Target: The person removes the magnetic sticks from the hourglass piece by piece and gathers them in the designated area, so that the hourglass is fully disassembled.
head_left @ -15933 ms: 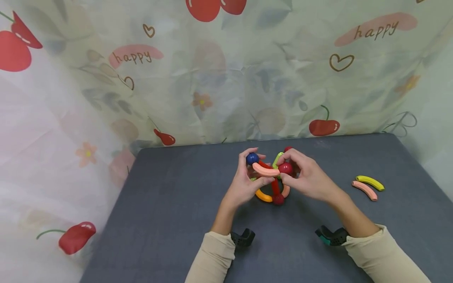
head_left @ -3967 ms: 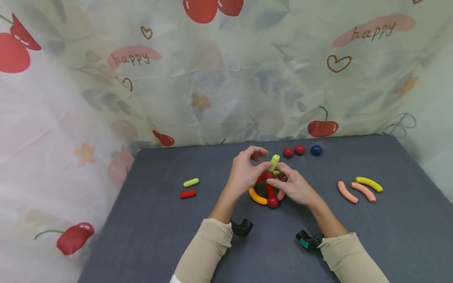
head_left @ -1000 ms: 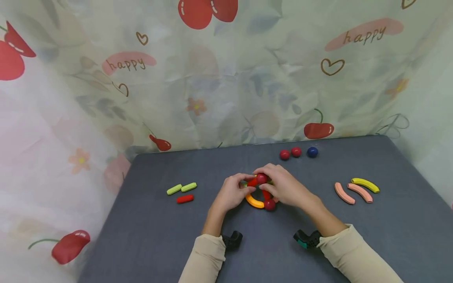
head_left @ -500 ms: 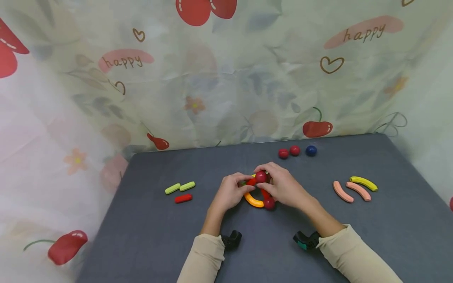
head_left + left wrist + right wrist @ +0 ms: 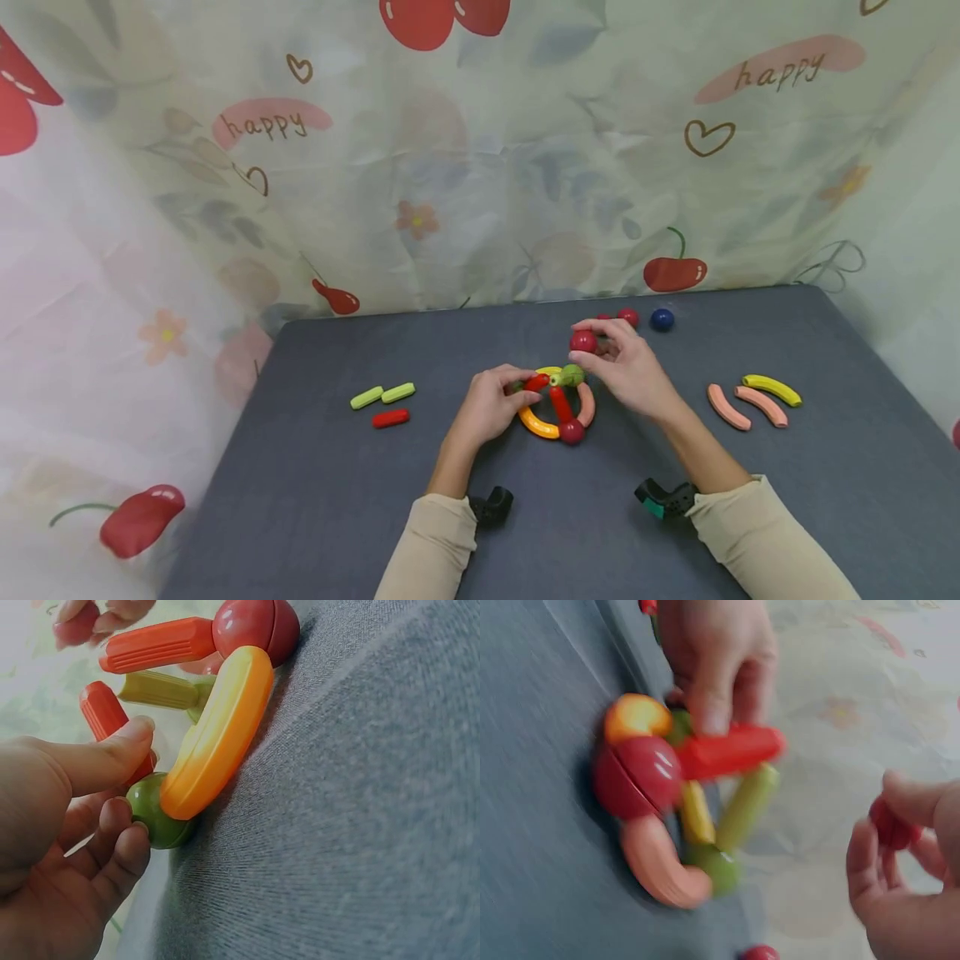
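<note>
In the head view my right hand point(image 5: 630, 367) pinches a red ball point(image 5: 583, 342), raised behind and above a ring-shaped assembly of magnetic sticks and balls. My left hand point(image 5: 491, 404) is at the ring's left side; the left wrist view shows its thumb and fingers pinching a straight red stick point(image 5: 103, 711) that rises from a green ball point(image 5: 159, 814). An orange curved stick point(image 5: 538, 425), a pink curved stick point(image 5: 587, 405), a yellow curved stick and a front red ball point(image 5: 572, 432) form the ring. Another red stick point(image 5: 560, 405) and a light green stick point(image 5: 748, 806) lean inward, tops close together.
On the table point(image 5: 337, 517), two light green sticks point(image 5: 398, 393) and a red stick point(image 5: 391, 418) lie left. Two pink curved sticks point(image 5: 727, 407) and a yellow one point(image 5: 772, 390) lie right. Red balls point(image 5: 628, 317) and a blue ball point(image 5: 662, 320) sit at the back.
My right hand has lifted the red ball off the leaning sticks, up and back. My left hand stays put. The blue ball and pink curved stick held much earlier now lie on the table.
</note>
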The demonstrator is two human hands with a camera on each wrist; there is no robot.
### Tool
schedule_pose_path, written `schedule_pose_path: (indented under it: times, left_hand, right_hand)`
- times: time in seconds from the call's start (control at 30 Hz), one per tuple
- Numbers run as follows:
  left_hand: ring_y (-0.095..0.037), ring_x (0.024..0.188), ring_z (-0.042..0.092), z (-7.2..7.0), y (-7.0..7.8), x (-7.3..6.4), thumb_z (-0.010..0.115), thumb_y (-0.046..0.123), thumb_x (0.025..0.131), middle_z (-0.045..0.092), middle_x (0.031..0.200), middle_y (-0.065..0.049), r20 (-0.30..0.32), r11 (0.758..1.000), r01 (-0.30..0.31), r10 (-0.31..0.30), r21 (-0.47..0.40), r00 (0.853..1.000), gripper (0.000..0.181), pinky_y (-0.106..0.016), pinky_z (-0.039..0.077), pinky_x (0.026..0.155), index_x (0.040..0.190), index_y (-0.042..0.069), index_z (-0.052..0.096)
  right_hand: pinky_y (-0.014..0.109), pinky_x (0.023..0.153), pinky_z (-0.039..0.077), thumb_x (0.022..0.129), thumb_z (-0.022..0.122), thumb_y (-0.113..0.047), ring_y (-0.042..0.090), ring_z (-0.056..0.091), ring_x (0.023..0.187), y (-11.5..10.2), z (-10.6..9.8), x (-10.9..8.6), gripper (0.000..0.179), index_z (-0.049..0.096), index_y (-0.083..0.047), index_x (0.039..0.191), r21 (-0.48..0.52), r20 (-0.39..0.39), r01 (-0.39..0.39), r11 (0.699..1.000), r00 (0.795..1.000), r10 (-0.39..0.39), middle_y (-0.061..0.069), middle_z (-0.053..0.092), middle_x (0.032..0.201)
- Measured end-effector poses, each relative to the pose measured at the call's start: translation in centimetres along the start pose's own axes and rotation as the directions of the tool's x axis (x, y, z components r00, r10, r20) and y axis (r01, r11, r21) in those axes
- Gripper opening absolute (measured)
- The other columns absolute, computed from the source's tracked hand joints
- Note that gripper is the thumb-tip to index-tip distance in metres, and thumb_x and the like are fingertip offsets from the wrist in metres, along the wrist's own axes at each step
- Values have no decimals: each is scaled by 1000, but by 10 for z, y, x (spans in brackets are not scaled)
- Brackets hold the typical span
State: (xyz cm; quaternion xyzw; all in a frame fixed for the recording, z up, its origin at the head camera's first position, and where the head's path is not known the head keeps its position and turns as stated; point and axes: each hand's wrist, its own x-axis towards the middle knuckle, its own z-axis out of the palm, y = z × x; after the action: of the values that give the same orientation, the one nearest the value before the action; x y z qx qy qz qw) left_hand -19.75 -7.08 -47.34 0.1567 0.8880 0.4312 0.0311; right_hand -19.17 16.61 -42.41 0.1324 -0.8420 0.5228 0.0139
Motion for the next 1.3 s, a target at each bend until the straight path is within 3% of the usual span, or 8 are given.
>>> schedule_pose_path:
  times: [0.2,0.33,0.47,0.67,0.87,1.0,1.1,1.3]
  left_hand:
    - [-11,71,54,-1,0,0,80,27,89,74,110,3,16,1000,30,-30,-3,999,32,-20,46,62,120,20,77]
    - [-11,69,53,0,0,0,80,28,89,73,108,4,25,999,39,-39,-2,999,32,-20,44,61,120,22,77]
    - [-12,67,51,1,3,-1,80,27,90,72,105,3,34,999,39,-39,-7,999,32,-20,42,59,121,21,76]
    - [-12,65,50,1,6,0,80,26,89,71,100,2,33,999,46,-45,-9,998,33,-20,39,56,121,20,76]
    - [-13,64,51,0,7,0,80,28,90,69,95,2,42,999,54,-53,-9,998,32,-20,40,56,122,22,76]
    - [-13,63,51,-2,6,0,80,28,89,66,88,1,41,998,69,-68,-8,997,33,-21,40,56,121,23,76]
    - [-13,63,51,-2,4,-1,81,27,89,64,84,1,38,997,81,-81,-4,996,33,-21,40,56,121,24,76]
    - [-14,61,50,-2,4,0,81,25,89,61,79,-1,45,994,105,-104,-14,994,33,-22,39,55,121,25,76]
  right_hand:
    - [27,75,52,99,68,-29,31,64,105,10,-46,21,53,50,-10,146,-197,-143,-84,977,988,56,19,56,134]
    - [45,82,54,102,64,-30,40,62,116,39,-80,36,54,48,-4,146,-295,-213,-196,935,968,135,24,56,139]
    - [60,94,44,101,63,-19,49,53,119,74,-106,43,48,52,6,140,-392,-254,-235,889,957,141,32,54,132]
    - [64,96,42,100,63,-16,51,48,117,105,-121,42,46,52,9,138,-468,-246,-327,821,940,235,35,52,125]
    - [66,100,41,101,61,-15,52,45,120,107,-123,41,49,47,11,140,-510,-201,-329,795,944,262,38,48,127]
    - [67,103,37,100,61,-13,54,38,127,86,-118,41,53,45,10,144,-521,-222,-297,801,952,208,41,42,135]
    - [66,100,40,100,61,-13,51,42,125,56,-105,38,52,45,7,145,-489,-210,-239,839,966,153,38,42,139]
    - [52,88,55,100,65,-17,38,63,112,17,-49,20,45,55,-4,142,-401,31,-88,912,993,110,22,58,136]
